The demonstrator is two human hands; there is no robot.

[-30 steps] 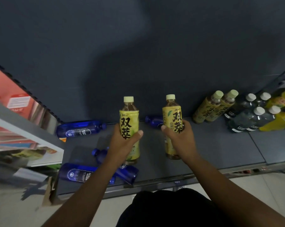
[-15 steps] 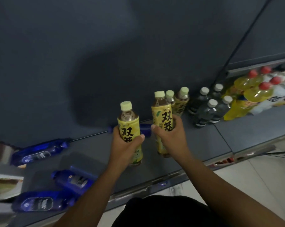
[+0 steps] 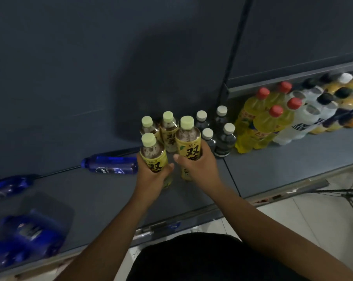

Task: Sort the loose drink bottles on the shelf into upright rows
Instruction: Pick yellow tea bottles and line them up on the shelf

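My left hand (image 3: pixel 151 175) grips a yellow-labelled tea bottle (image 3: pixel 152 151) upright, and my right hand (image 3: pixel 198 167) grips a second tea bottle (image 3: pixel 188 138) upright beside it. Both stand just in front of two more upright tea bottles (image 3: pixel 168 128) at the back of the grey shelf (image 3: pixel 273 169). A blue bottle (image 3: pixel 110 166) lies on its side left of my hands. More blue bottles (image 3: pixel 27 238) lie blurred at the lower left, and another blue bottle (image 3: pixel 9 186) lies at the far left.
Several dark bottles with white caps (image 3: pixel 224 138) stand right of the tea bottles. Further right stand yellow bottles with red caps (image 3: pixel 260 122), white bottles (image 3: pixel 305 118) and other drinks. The shelf's front edge (image 3: pixel 192 218) runs below my hands, with tiled floor beyond.
Both hands have carried their tea bottles to the right and back, up to the two standing tea bottles. The view has swung right, bringing more of the standing rows into sight.
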